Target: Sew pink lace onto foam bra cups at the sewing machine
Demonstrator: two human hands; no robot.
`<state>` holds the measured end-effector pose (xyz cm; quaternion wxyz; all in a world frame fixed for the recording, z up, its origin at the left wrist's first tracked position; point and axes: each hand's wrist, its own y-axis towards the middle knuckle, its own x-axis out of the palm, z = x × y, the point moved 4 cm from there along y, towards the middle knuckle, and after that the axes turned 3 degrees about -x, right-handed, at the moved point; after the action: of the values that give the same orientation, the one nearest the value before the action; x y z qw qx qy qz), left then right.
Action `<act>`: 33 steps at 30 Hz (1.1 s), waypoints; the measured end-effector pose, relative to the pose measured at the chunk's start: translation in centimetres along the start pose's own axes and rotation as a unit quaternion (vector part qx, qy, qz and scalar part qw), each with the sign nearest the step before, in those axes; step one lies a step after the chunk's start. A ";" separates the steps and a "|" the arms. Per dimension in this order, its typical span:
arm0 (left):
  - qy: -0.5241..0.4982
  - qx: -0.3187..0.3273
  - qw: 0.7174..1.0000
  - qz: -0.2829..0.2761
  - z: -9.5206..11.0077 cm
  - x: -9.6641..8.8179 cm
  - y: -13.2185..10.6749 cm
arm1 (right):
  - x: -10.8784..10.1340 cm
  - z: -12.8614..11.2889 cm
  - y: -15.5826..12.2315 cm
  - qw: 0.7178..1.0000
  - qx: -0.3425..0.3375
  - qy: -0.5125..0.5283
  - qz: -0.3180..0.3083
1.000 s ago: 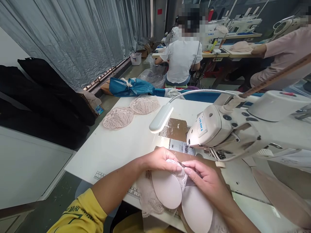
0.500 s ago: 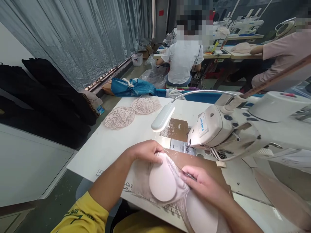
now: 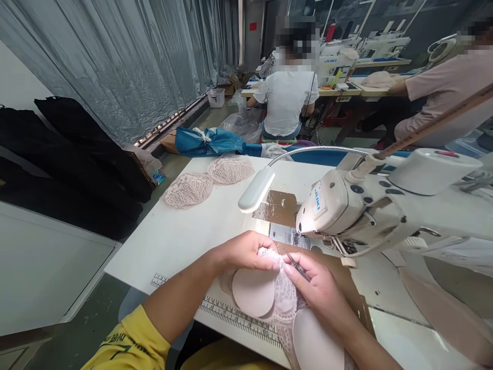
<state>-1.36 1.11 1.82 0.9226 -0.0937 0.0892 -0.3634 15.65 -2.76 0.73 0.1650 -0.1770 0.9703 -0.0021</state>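
My left hand (image 3: 246, 251) pinches the top edge of a pale pink lace bra piece (image 3: 269, 300) that lies on the white sewing table (image 3: 185, 236) near its front edge. Two smooth padded cups show, one under my left hand and one lower right (image 3: 318, 347). My right hand (image 3: 318, 288) is closed on a small metal thread snipper (image 3: 297, 266), its tip at the lace where both hands meet. The white sewing machine head (image 3: 346, 205) stands just behind and to the right of my hands.
A gooseneck lamp (image 3: 256, 190) hangs over the needle plate. Two lace cups (image 3: 208, 180) lie at the table's far left corner. A printed ruler strip (image 3: 239, 318) runs along the front edge. Two other people sit at tables behind; black fabric is piled at left.
The bra piece was lifted and turned half a second ago and is now lower and flatter. Both hands have come back together at the lace's upper edge.
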 end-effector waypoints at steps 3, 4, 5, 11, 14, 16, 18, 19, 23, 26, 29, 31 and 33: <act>-0.024 -0.009 1.000 -0.001 -0.2 0.2 0.1 | -0.5 0.9 -0.1 0.999 -0.011 0.031 0.025; -0.030 -0.010 0.999 -0.001 -0.2 0.2 0.1 | -0.7 1.3 -0.1 0.999 -0.011 0.033 0.028; -0.037 -0.009 0.999 0.000 -0.1 0.2 0.1 | -0.9 1.6 -0.2 0.999 -0.006 0.033 0.029; -0.073 -0.026 0.997 0.030 -0.1 0.1 0.0 | -1.4 1.9 -0.4 0.998 0.036 0.043 0.016; -0.096 -0.042 0.994 0.032 -0.3 0.3 0.1 | -0.9 1.3 -0.4 0.998 0.034 0.042 -0.009; -0.104 -0.048 0.993 0.024 -0.2 0.5 0.2 | -0.6 0.9 -0.4 0.999 0.029 0.029 -0.019; -0.103 -0.053 0.993 0.016 -0.1 0.7 0.3 | -0.4 0.6 -0.4 0.999 0.021 0.015 -0.019; -0.099 -0.053 0.994 0.014 -0.1 0.8 0.4 | -0.4 0.4 -0.4 1.000 0.017 0.009 -0.017; -0.091 -0.050 0.995 0.004 0.0 1.0 0.4 | -0.5 -0.1 -0.4 1.000 0.007 -0.006 -0.011; -0.100 -0.054 0.994 -0.005 0.0 1.1 0.4 | -0.7 -0.2 -0.3 1.000 0.000 -0.003 -0.012; -0.099 -0.064 0.993 -0.002 -0.2 1.1 0.4 | -1.0 0.0 -0.3 1.000 -0.008 0.001 -0.019; -0.096 -0.071 0.993 -0.002 -0.3 1.2 0.5 | -1.0 -0.1 -0.2 0.999 -0.013 -0.002 -0.029; -0.084 -0.072 0.994 -0.002 -0.5 1.2 0.5 | -1.0 -0.3 -0.1 0.999 -0.018 -0.011 -0.041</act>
<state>-0.26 0.61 1.13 0.9170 -0.1901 0.0367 -0.3489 16.43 -2.51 1.32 0.1720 -0.2191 0.9604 0.0104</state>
